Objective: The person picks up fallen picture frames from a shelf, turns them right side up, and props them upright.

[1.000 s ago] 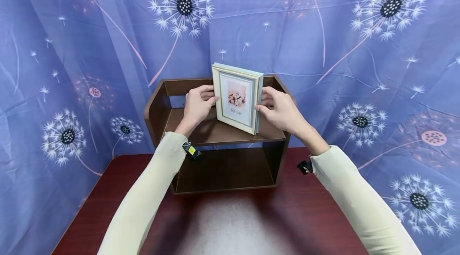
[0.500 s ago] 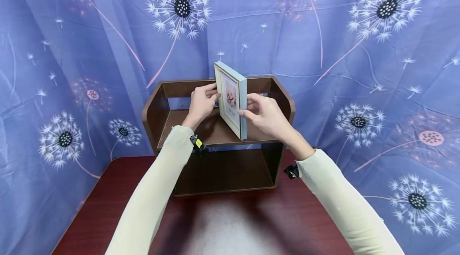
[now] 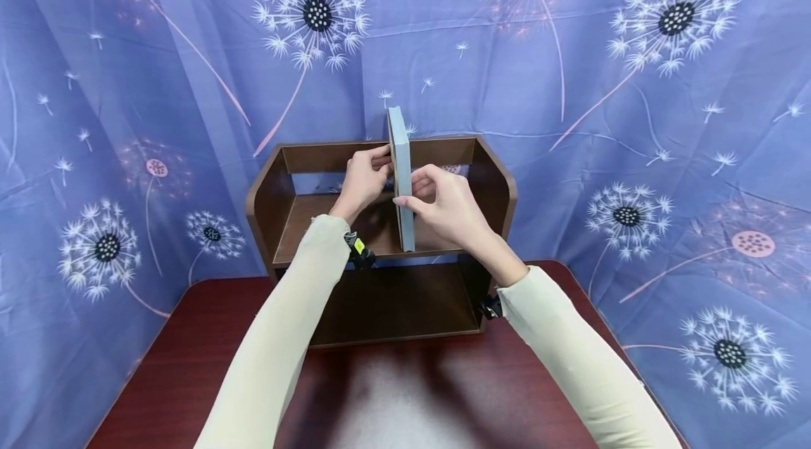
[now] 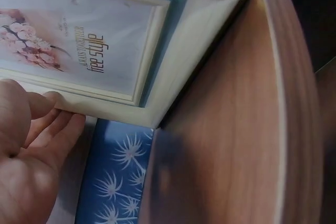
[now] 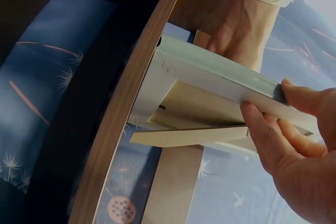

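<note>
A picture frame (image 3: 404, 181) stands upright on the top shelf, turned nearly edge-on in the head view. Its cream and blue front, with a flower print (image 4: 100, 40), shows in the left wrist view. From behind, in the right wrist view, an easel leg (image 5: 191, 136) sticks out from its back. My left hand (image 3: 365, 181) holds the far side edge between thumb and fingers. On the near side edge, my right hand (image 3: 443, 203) pinches with the thumb on the pale edge and fingers against the back.
The brown two-tier shelf unit (image 3: 298, 224) stands on a dark red table (image 3: 209, 336). Raised side panels (image 3: 503, 188) and a back rail flank the top shelf. A blue dandelion-print curtain (image 3: 431, 27) hangs behind.
The picture frame has swivelled from facing the head camera to nearly edge-on. My right hand has moved left with its near edge, and my left hand slightly right.
</note>
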A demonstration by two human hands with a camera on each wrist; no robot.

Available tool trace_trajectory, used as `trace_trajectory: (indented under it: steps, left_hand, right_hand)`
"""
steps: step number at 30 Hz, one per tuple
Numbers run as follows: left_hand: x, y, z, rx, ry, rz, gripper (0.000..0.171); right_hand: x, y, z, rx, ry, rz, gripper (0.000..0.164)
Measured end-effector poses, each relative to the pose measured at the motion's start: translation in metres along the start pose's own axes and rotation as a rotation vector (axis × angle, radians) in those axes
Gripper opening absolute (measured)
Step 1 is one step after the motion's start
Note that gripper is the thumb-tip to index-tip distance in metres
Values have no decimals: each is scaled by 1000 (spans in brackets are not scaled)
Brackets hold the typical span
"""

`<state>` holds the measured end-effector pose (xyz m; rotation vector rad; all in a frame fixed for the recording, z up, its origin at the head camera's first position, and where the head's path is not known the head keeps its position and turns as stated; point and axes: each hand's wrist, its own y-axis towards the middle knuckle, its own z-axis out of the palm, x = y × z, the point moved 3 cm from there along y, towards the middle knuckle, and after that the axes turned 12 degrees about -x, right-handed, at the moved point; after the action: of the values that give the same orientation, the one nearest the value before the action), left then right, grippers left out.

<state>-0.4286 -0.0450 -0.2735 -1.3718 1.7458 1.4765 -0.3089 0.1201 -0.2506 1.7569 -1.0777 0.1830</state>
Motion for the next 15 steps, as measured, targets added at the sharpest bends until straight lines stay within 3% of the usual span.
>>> trace_trajectory:
  steps: [6,10,12,15]
  left_hand:
    - [-18,-8,-22,-48,136,114,43]
    - [-46,-14,-45,-83,108,247,46]
    - [-60,-17,-53,-53,85,340,47]
    - [-78,-24,-60,37,143,493,50]
  right_hand:
    - [4,-1,3,9,-8,-3,35]
    - [4,0,3,5,-21,10,35]
    - [3,0,2,4,-26,15,34]
    - [2,0,2,11,-27,21,35]
